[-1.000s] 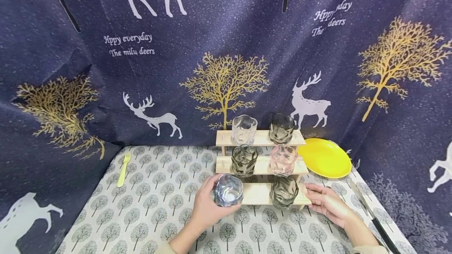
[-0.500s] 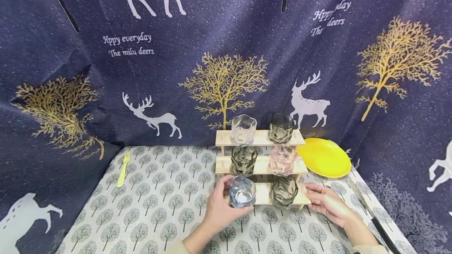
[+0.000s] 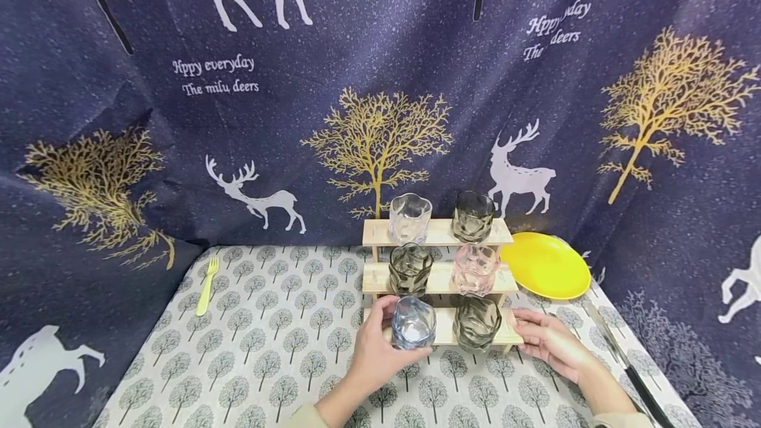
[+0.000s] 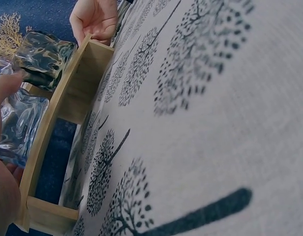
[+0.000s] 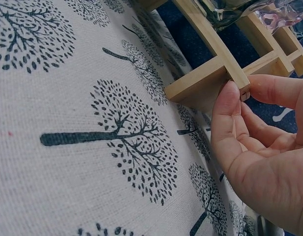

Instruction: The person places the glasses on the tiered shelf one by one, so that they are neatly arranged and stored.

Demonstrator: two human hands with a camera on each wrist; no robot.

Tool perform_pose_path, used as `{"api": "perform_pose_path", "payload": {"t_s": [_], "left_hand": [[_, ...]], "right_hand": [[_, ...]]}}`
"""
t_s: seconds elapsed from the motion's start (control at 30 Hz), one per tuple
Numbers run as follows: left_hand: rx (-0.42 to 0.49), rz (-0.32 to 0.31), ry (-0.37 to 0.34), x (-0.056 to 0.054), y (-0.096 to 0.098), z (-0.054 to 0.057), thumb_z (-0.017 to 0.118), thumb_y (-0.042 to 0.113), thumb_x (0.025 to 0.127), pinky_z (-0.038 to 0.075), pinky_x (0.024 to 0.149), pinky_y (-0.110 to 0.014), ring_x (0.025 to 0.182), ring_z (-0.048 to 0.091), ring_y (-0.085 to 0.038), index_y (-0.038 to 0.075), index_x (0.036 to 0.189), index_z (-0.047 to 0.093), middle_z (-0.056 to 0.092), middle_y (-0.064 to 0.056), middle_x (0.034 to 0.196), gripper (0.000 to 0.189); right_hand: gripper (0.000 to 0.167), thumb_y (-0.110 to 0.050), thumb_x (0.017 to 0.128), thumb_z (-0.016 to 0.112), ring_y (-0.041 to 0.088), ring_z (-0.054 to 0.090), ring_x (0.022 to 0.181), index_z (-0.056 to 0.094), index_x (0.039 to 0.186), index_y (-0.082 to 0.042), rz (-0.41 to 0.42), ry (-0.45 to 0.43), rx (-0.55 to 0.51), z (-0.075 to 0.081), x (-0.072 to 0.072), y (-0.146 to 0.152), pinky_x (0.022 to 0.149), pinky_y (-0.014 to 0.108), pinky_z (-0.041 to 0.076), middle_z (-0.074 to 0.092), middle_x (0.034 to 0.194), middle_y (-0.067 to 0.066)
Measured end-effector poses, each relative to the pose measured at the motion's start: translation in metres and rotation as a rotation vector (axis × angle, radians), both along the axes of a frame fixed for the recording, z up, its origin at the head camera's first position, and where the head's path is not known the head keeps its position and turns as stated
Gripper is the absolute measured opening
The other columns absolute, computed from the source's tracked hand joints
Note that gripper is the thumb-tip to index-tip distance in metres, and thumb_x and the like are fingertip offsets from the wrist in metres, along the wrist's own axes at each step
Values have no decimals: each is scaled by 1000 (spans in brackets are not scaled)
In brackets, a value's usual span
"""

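My left hand (image 3: 378, 349) curls its thumb and fingers round a clear bluish glass (image 3: 414, 323) at the left of the lowest step of a wooden three-step rack (image 3: 444, 327). In the left wrist view that glass (image 4: 19, 125) stands upright on the board. My right hand (image 3: 549, 343) pinches the right end of the same step, thumb and fingertips on the wood (image 5: 230, 73) in the right wrist view. A smoky grey glass (image 3: 478, 322) stands at the right of this step. On the middle step are a dark glass (image 3: 411, 271) and a pink glass (image 3: 477, 269).
The top step bears a clear glass (image 3: 410, 218) and a dark glass (image 3: 473, 216). A yellow plate (image 3: 548, 266) lies behind the rack's right side. Black-handled tongs (image 3: 630, 365) lie at the far right; a yellow fork (image 3: 207, 286) lies at the left. A dark printed cloth (image 3: 267, 117) hangs behind.
My left hand has moved right with the bluish glass, from the lowest step's left end to further in along the board. My right hand has stayed at the rack's end.
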State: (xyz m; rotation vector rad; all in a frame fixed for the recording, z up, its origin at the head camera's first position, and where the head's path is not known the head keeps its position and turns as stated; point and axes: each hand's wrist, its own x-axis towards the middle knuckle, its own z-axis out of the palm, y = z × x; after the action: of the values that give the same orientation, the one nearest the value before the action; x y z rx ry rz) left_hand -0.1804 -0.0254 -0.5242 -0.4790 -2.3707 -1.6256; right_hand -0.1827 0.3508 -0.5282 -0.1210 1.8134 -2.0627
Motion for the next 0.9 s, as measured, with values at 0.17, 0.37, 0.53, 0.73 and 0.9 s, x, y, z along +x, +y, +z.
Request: {"api": "perform_pose_path", "payload": {"t_s": [0.17,0.37,0.53,0.73,0.9], "left_hand": [[12,-6,-6,-1,0,-2,101,45,58,56,96,-33,111,61,-16,26,138,50,61,5,123,97],[10,-8,-6,-2,-1,-3,101,47,59,56,96,-34,111,61,-16,27,139,49,61,5,123,98],[-13,-19,-26,0,-1,-2,99,50,61,55,97,-37,113,60,-17,27,141,47,61,5,125,98],[-46,-22,-43,3,-3,1,97,54,63,53,101,-42,118,59,-16,29,145,44,59,6,129,101],[-30,-3,-2,6,-15,0,94,52,69,50,106,-46,122,59,-17,25,147,44,58,8,135,96]], "right_hand": [[54,-7,107,51,14,68,96,30,152,15,0,5,2,0,0,-1,86,30,59,70,114,3],[55,-7,107,51,13,68,95,28,153,16,-3,6,10,0,-1,-1,86,30,59,70,114,2],[53,-6,107,51,13,68,95,32,152,14,-1,4,7,0,-1,0,85,29,59,70,114,2],[54,-8,107,52,13,68,95,31,152,15,-2,11,49,1,-1,0,86,30,59,70,115,2],[61,-13,107,56,14,68,96,29,152,18,-46,5,161,9,0,0,86,31,60,70,116,2]]}}
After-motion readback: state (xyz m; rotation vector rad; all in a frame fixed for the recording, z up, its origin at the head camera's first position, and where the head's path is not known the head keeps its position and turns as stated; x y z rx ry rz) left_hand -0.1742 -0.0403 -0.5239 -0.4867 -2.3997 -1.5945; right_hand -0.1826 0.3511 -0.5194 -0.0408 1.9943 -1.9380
